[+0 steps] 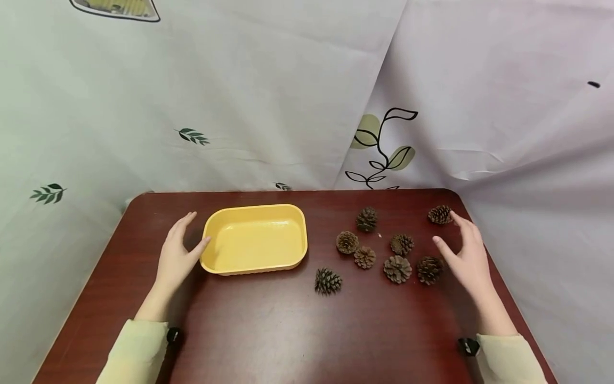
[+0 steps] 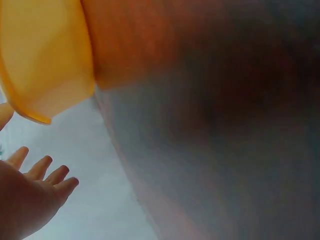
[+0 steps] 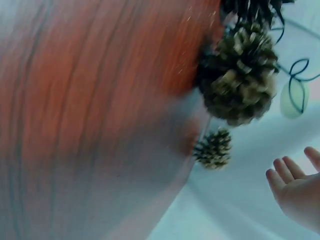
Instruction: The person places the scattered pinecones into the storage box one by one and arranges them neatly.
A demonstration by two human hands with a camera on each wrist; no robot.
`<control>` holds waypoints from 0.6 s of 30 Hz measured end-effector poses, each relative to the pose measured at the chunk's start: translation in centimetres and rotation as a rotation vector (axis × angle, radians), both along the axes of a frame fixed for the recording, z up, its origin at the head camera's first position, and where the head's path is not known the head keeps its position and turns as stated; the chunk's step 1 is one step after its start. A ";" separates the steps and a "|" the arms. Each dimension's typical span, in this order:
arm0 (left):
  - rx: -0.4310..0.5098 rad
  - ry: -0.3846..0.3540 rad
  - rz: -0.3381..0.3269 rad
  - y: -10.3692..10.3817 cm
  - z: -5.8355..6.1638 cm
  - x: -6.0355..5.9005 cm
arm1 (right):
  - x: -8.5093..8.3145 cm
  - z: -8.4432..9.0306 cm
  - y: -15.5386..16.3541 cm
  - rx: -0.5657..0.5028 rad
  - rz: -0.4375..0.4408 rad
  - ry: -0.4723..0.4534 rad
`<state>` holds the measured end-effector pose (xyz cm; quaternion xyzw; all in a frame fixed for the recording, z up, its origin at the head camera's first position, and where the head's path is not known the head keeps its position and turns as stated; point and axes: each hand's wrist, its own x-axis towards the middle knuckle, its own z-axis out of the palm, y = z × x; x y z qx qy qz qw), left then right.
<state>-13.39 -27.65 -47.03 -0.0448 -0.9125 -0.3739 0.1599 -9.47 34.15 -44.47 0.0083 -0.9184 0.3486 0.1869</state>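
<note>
A yellow rectangular tray [image 1: 254,242] stands on the left half of the table. Beside its left end is my left hand [image 1: 176,258], fingers spread and holding nothing; its thumb overlaps the tray's rim in the head view, and I cannot tell whether they touch. Several brown pine cones lie scattered to the right, among them one near the tray [image 1: 328,281] and one at the far right [image 1: 440,214]. My right hand [image 1: 467,258], also spread and holding nothing, is by the right-hand cones, closest to a dark pine cone [image 1: 429,270]. In the right wrist view a pine cone [image 3: 240,80] looms large.
The dark red wooden table [image 1: 268,330] has rounded far corners. White cloth [image 1: 249,96] with leaf prints hangs behind it and along both sides. A black wrist strap [image 1: 468,346] shows at the right sleeve, another [image 1: 173,335] at the left.
</note>
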 end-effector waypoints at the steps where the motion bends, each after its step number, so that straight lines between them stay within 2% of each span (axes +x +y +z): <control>1: 0.015 -0.022 0.007 -0.2 -0.2 0.0 | -0.1 -0.1 0.3 -0.017 -0.015 -0.003; 5: 0.059 -0.108 0.025 -0.7 -0.6 -0.1 | -0.6 -0.4 1.3 -0.070 -0.072 -0.019; 9: 0.128 -0.176 0.004 -1.0 -0.8 -0.3 | -1.3 -0.9 2.4 -0.100 -0.110 -0.034; 14: 0.277 -0.194 -0.054 -1.0 -1.3 -0.6 | -2.3 -1.4 3.8 -0.126 -0.133 -0.051; 18: 0.441 -0.204 -0.115 -1.1 -1.8 -0.8 | -3.2 -1.6 4.7 -0.152 -0.145 -0.073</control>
